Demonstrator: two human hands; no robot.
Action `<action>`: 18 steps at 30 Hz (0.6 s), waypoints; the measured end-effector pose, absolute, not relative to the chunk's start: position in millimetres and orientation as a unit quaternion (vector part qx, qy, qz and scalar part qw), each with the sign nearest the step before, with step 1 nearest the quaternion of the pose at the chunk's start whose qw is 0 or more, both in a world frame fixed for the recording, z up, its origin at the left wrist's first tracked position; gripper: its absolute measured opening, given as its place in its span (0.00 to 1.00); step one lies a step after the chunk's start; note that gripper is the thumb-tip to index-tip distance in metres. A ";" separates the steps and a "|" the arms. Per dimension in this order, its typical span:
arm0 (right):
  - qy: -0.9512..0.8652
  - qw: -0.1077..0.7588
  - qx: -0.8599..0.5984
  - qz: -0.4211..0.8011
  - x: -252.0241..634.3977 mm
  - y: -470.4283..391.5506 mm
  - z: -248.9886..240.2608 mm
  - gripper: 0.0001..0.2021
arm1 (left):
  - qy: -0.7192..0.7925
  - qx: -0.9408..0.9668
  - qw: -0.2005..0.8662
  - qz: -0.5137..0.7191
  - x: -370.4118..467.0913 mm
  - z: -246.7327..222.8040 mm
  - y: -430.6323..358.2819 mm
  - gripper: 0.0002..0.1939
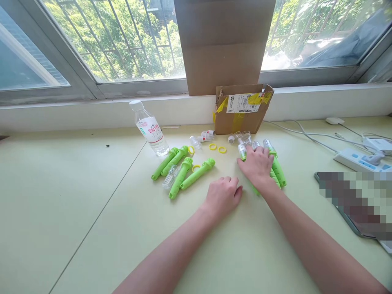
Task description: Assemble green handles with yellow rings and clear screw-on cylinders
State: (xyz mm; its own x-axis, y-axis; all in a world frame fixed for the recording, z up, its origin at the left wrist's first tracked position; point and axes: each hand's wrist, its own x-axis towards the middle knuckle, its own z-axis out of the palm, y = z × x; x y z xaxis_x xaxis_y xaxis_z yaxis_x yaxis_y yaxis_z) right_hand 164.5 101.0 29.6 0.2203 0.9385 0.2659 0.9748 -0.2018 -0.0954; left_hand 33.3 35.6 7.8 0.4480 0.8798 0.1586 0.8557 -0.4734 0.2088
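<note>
My left hand (223, 194) rests on the table with its fingers curled in and nothing visible in it. To its left lie several green threaded tubes (198, 173) and a clear ribbed cap (171, 177). My right hand (257, 162) lies over a group of green tubes with clear caps (278, 168), its fingers bent around them; which one it grips is partly hidden. Yellow rings (222, 150), small white-and-clear pieces (208, 134) and clear cups (246, 137) lie beyond my hands.
A water bottle (149, 130) stands leaning at the back left. Behind the parts is an open cardboard box (240, 118). At the right are a power strip (355, 159), white cables (309, 134) and a dark-edged phone (352, 208).
</note>
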 end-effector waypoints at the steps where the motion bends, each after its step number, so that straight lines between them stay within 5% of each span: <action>1: -0.617 0.130 -0.771 -0.085 164.9 101.2 28.9 0.16 | 0.510 0.850 0.047 0.124 33.3 7.8 35.5 0.10; 18: -0.657 0.204 -0.716 -0.121 156.0 100.4 25.5 0.16 | 0.554 0.815 -0.023 0.169 28.5 6.7 38.1 0.10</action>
